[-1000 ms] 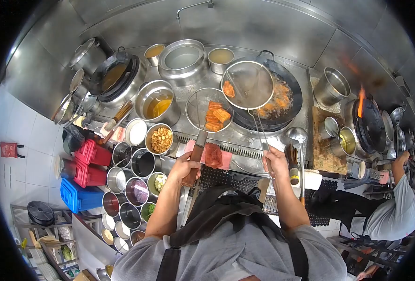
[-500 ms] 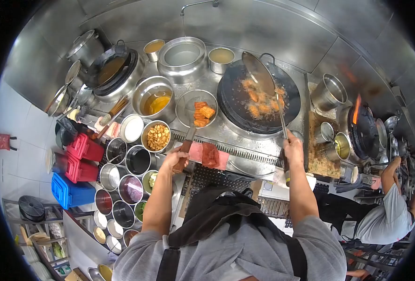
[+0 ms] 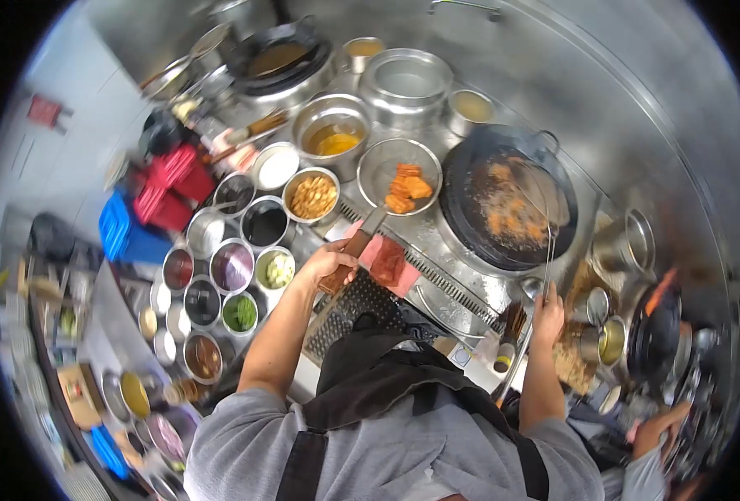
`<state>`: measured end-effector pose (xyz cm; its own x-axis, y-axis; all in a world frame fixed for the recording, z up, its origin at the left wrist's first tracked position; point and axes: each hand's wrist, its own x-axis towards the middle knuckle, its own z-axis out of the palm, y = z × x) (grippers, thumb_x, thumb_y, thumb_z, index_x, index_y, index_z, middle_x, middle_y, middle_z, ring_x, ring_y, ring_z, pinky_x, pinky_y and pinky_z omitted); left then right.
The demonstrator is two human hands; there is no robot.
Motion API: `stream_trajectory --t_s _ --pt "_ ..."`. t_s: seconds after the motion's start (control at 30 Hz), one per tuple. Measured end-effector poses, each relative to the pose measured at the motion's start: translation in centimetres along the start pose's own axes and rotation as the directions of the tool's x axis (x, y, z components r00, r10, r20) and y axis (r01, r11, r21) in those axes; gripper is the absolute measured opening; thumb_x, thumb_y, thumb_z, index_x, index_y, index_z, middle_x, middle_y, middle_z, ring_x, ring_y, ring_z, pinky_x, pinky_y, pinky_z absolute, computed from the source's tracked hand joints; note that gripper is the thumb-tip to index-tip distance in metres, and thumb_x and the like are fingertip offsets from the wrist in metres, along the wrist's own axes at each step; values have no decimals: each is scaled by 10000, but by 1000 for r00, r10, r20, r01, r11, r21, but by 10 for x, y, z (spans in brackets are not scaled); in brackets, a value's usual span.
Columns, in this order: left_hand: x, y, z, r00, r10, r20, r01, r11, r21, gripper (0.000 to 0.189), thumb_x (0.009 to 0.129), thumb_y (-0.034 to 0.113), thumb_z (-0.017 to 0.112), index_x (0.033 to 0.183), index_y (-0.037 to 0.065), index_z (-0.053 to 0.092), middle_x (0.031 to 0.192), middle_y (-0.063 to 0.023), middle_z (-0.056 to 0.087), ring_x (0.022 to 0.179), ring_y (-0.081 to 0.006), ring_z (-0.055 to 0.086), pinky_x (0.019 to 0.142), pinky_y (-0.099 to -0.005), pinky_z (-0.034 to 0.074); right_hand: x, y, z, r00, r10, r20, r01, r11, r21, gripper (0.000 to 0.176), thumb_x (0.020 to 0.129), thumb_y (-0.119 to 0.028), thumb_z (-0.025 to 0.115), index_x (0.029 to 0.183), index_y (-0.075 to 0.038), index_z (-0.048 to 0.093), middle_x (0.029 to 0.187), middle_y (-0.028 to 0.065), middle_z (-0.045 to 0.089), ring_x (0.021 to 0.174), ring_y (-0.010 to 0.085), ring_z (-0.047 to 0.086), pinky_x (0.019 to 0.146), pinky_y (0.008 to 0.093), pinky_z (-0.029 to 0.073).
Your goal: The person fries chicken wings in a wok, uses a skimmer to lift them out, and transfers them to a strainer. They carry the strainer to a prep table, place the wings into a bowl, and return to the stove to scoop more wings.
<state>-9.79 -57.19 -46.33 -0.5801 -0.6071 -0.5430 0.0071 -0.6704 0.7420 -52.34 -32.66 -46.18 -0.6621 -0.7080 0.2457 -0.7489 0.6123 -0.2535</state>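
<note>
My left hand [image 3: 332,265] is closed round the wooden handle of a round strainer [image 3: 378,171], in which several orange fried pieces [image 3: 409,187] lie. Red and pink cloths [image 3: 386,260] lie just right of that hand. My right hand [image 3: 548,317] grips the long handle of a wire skimmer [image 3: 545,188], whose round head is over or in the right part of the black wok [image 3: 470,209]. Orange-brown pieces [image 3: 507,219] float in bubbling oil there.
Behind the strainer stand a pot of yellow oil [image 3: 332,138] and a large water pot [image 3: 406,79]. Ingredient bowls [image 3: 232,265] cluster at the left. A flame [image 3: 660,292] rises at another wok on the right, near a co-worker's arm [image 3: 662,427].
The view has turned and shifted, so things sit at new angles. The skimmer head has moved from the wok's far side, tilted up, to its right part and lower. Both hands keep their holds.
</note>
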Motion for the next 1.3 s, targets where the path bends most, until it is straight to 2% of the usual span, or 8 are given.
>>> stream_trajectory --t_s 0.13,0.2,0.33,0.47,0.53,0.7,1.03,1.3 --pt "-74 -12 40 998 65 -13 -67 981 -180 630 741 -26 603 1326 -12 370 746 -102 565 523 -172 555 441 -277 443 -15 -36 -19 885 -312 -345 434 821 371 359 806 -62 614 1157 -4 573 894 159 620 747 306 608 660 382 482" --pt "-116 -24 58 990 103 -98 -122 970 -210 662 738 -27 606 1346 -2 346 764 -103 569 526 -164 554 435 -267 437 -43 -26 11 916 -387 105 280 804 524 362 832 -13 568 1189 43 537 903 155 624 721 251 618 627 341 482" --pt "-195 -89 69 942 301 -150 -337 850 -406 735 739 -29 614 1392 27 282 769 -95 576 530 -147 557 435 -263 438 -84 -50 75 414 -722 554 135 651 747 316 848 -92 598 1138 32 583 726 69 611 618 121 571 578 260 460" --pt "-278 -164 84 821 454 -346 -566 729 -386 757 755 -29 608 1410 27 235 723 -76 569 516 -143 566 451 -269 456 -97 -85 127 -12 -888 459 -74 458 886 343 851 -143 615 1149 21 580 717 43 612 628 91 562 592 244 460" --pt "-321 -199 91 745 484 -460 -651 680 -337 761 763 -27 604 1416 27 218 720 -73 565 520 -144 568 456 -268 459 -105 -122 107 -4 -801 598 405 546 734 377 838 -182 634 1160 7 578 736 53 624 655 91 570 617 241 466" --pt "-420 -280 130 461 366 -808 -823 516 -236 778 767 -31 617 1421 14 197 749 -114 577 529 -168 577 450 -275 457 -119 -184 143 -106 -797 594 601 425 677 310 854 -144 579 1120 15 595 703 73 622 570 127 573 542 265 463" --pt "-565 -400 107 -180 -9 -984 -941 292 170 579 769 84 607 1288 -18 372 701 -69 551 479 -116 522 400 -235 422 -266 -343 72 -257 -866 430 463 280 841 247 880 -91 528 1081 31 604 661 58 597 473 100 553 406 234 404" --pt "-615 -466 39 -252 152 -956 -948 -237 212 495 833 151 511 1282 4 365 732 -97 512 438 -83 473 337 -164 405 -262 -313 51 -217 -797 564 519 395 758 262 838 -71 565 1065 49 611 621 67 585 463 109 528 463 257 423"
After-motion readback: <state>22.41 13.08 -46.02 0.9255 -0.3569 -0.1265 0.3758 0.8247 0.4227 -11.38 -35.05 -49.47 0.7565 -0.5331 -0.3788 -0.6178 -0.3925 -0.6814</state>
